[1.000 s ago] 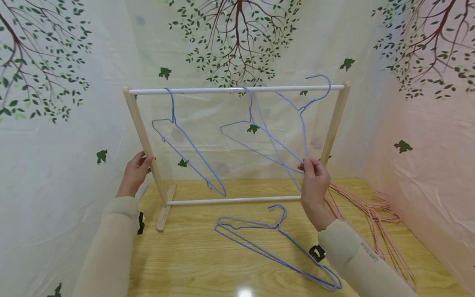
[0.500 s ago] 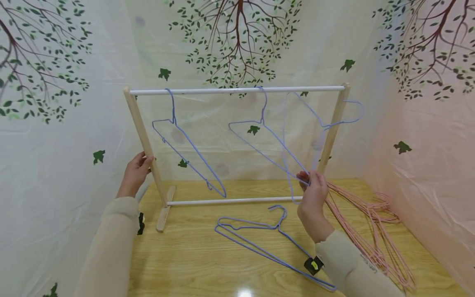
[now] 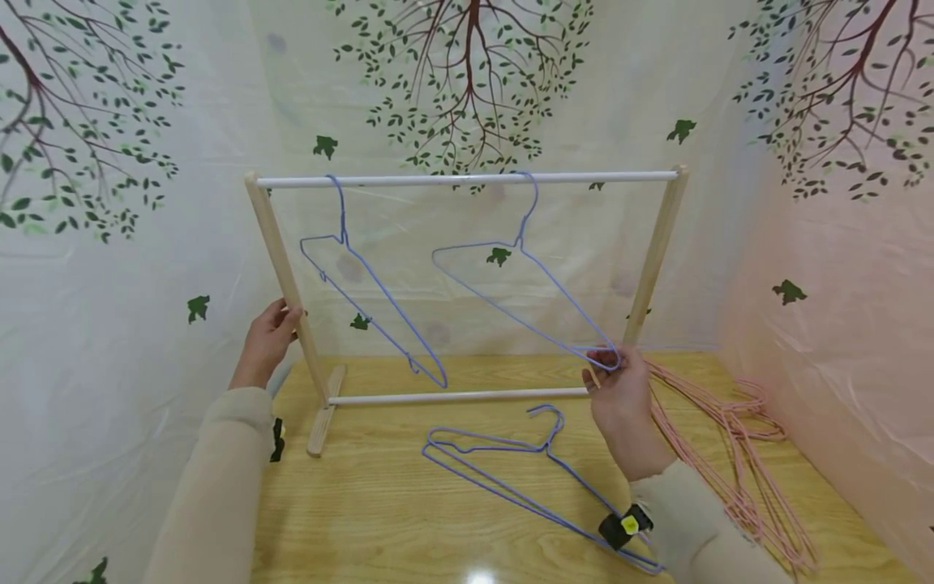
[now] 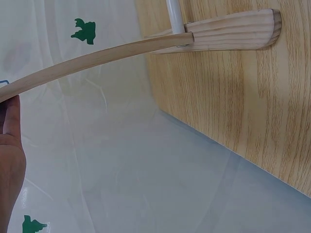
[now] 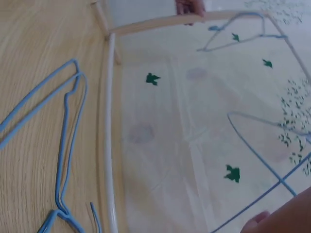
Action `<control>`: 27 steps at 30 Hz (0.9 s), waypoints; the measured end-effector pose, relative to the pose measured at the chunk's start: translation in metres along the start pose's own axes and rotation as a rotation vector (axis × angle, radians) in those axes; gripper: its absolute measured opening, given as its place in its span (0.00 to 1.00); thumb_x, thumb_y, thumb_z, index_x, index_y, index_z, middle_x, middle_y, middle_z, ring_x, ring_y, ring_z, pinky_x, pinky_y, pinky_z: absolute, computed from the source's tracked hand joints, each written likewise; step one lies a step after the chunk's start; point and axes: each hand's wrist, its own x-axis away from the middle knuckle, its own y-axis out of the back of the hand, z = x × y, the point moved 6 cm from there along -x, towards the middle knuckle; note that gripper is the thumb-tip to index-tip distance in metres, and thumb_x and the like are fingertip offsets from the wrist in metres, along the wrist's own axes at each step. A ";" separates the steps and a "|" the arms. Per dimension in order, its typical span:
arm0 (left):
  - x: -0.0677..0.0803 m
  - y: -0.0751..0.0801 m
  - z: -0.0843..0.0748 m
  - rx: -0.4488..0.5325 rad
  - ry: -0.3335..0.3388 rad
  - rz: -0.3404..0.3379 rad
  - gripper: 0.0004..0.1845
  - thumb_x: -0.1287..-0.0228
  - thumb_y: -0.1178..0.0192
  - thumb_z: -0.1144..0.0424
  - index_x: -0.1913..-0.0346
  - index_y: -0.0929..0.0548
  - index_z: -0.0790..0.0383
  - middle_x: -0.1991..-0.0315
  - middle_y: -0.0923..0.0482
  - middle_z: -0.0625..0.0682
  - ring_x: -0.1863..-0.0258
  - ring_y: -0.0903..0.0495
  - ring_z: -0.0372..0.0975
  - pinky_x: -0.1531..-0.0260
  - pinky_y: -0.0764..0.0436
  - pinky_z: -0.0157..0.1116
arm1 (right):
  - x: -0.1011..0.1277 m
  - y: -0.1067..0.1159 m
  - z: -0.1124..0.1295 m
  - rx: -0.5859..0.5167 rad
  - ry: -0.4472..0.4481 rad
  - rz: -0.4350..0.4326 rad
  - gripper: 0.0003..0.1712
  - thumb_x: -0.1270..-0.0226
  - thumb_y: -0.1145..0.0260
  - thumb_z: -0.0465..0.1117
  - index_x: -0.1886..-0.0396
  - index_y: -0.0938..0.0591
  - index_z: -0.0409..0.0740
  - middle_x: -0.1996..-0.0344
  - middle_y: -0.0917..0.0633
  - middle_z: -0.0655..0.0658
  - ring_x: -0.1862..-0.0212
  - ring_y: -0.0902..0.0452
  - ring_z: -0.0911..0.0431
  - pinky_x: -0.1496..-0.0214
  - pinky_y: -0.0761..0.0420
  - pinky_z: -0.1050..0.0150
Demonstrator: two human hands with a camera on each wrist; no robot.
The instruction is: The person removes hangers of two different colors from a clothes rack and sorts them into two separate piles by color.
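Note:
A small rack (image 3: 467, 177) of wooden posts and white rods stands on the wooden table (image 3: 379, 519). My left hand (image 3: 280, 320) grips its left post (image 4: 97, 56), well above the wooden foot (image 4: 228, 31). Two blue wire hangers hang from the top rod, one near the left (image 3: 365, 280) and one right of centre (image 3: 521, 272). My right hand (image 3: 601, 365) pinches the lower right corner of that right hanger (image 5: 262, 160), just in front of the right post (image 3: 653, 251). Only a fingertip of the right hand (image 5: 255, 223) shows in the right wrist view.
Blue hangers (image 3: 511, 474) lie flat on the table in front of the rack, under my right forearm. A heap of pink hangers (image 3: 730, 438) lies at the right by the plastic sheet wall. The rack's lower white rod (image 5: 108, 121) runs just above the tabletop.
My right hand has dropped lower. The hanger it held, hook raised and then swung past the right post, no longer shows apart; the hand now pinches the hanger on the rod. Left hand unmoved.

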 end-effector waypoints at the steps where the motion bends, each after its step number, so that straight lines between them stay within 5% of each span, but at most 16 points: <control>1: 0.001 0.000 -0.002 -0.004 -0.004 0.001 0.26 0.19 0.56 0.62 0.27 0.40 0.75 0.43 0.30 0.75 0.49 0.25 0.44 0.39 0.26 0.55 | -0.001 0.001 0.000 -0.042 -0.043 0.011 0.23 0.25 0.55 0.39 0.80 0.22 0.43 0.77 0.19 0.49 0.64 0.25 0.57 0.46 0.38 0.61; 6: 0.000 0.000 -0.002 0.000 0.000 0.003 0.27 0.19 0.56 0.62 0.27 0.40 0.75 0.42 0.30 0.75 0.48 0.25 0.45 0.39 0.26 0.54 | -0.009 0.011 0.002 -0.143 -0.151 0.017 0.26 0.21 0.55 0.42 0.82 0.24 0.42 0.76 0.20 0.48 0.64 0.26 0.55 0.51 0.37 0.62; 16: -0.022 0.002 0.031 -0.006 0.001 0.009 0.29 0.19 0.56 0.55 0.24 0.42 0.67 0.39 0.31 0.71 0.44 0.27 0.46 0.37 0.27 0.53 | -0.005 0.044 0.008 0.003 -0.265 -0.006 0.25 0.19 0.57 0.45 0.76 0.21 0.45 0.73 0.19 0.50 0.61 0.23 0.56 0.57 0.34 0.66; 24: -0.029 0.002 0.033 -0.020 -0.009 0.010 0.30 0.19 0.56 0.53 0.24 0.41 0.68 0.40 0.29 0.71 0.45 0.26 0.46 0.38 0.25 0.52 | -0.004 0.086 0.001 0.522 -0.338 0.092 0.20 0.20 0.53 0.40 0.67 0.17 0.48 0.74 0.18 0.54 0.68 0.20 0.62 0.68 0.25 0.69; 27: -0.031 0.002 0.035 -0.015 -0.010 0.017 0.30 0.19 0.56 0.54 0.25 0.41 0.69 0.40 0.29 0.72 0.45 0.26 0.47 0.38 0.25 0.51 | -0.005 0.103 0.000 0.772 -0.305 0.115 0.19 0.21 0.49 0.36 0.35 0.24 0.43 0.75 0.16 0.53 0.70 0.18 0.62 0.70 0.22 0.70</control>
